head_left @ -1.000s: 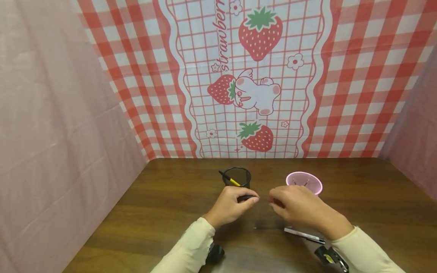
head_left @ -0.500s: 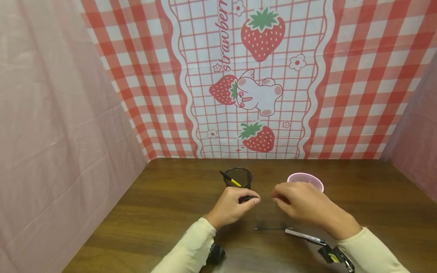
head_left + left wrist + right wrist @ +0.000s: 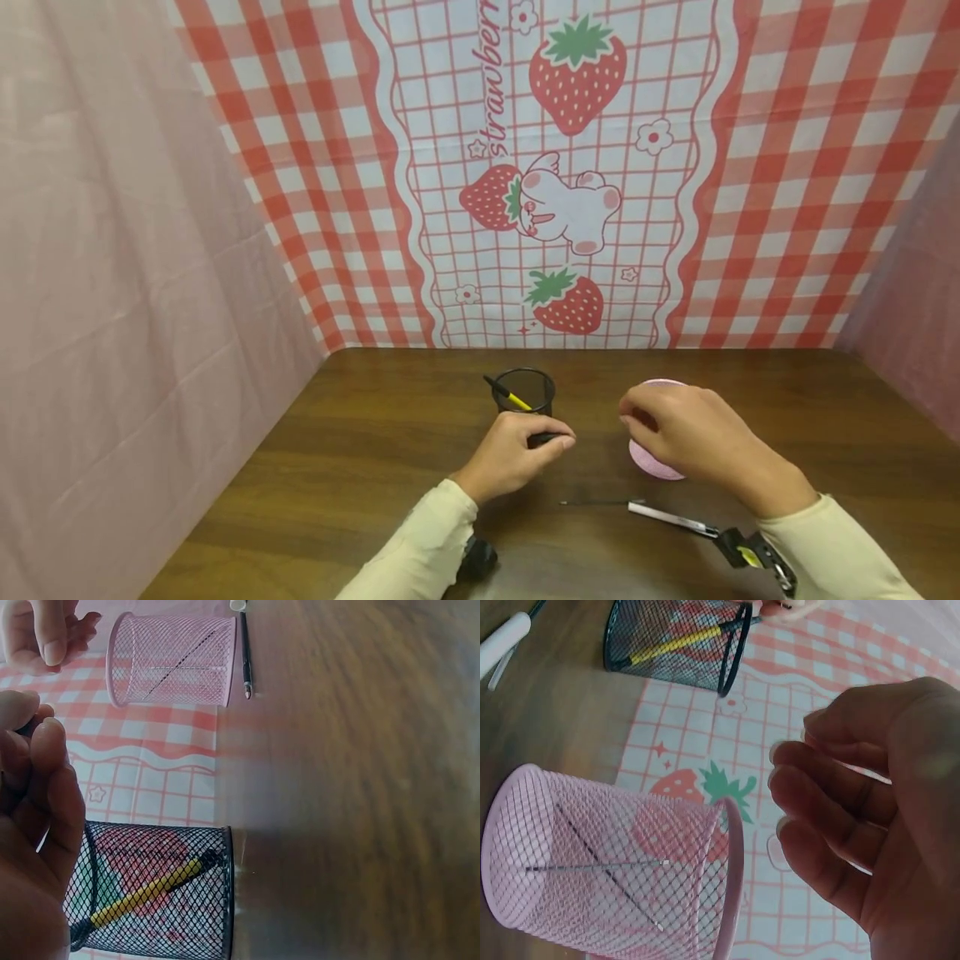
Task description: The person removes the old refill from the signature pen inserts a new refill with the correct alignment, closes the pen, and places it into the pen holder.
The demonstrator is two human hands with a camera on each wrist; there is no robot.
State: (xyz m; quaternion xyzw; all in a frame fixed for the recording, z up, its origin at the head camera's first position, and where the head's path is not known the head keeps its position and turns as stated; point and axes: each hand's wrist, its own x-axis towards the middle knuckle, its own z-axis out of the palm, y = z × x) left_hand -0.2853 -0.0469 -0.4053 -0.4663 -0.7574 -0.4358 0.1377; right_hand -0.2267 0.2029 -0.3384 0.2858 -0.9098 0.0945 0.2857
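My left hand (image 3: 513,454) pinches a small dark piece (image 3: 543,438), mostly covered by the fingers, in front of a black mesh pen cup (image 3: 523,375). A yellow-and-black pen (image 3: 150,895) leans inside that cup. Over the pink mesh pen cup (image 3: 615,825) hovers my right hand (image 3: 697,437), fingers loosely bent. The right wrist view shows nothing between those fingers. Two thin pen refills (image 3: 630,865) lie crossed within the pink cup. On the table in front lie a slim dark refill (image 3: 596,502) and a white pen barrel (image 3: 663,517) with a dark end.
Black wrist gear (image 3: 478,558) sits under the left sleeve, and more (image 3: 750,554) under the right. Behind the brown wooden table (image 3: 375,450) hangs a red checked strawberry cloth (image 3: 570,304). A pink curtain (image 3: 150,292) closes the left side.
My right hand has shifted right and slightly away from me, covering more of the pink cup's rim. The left hand stays almost in place, still pinching the dark piece.
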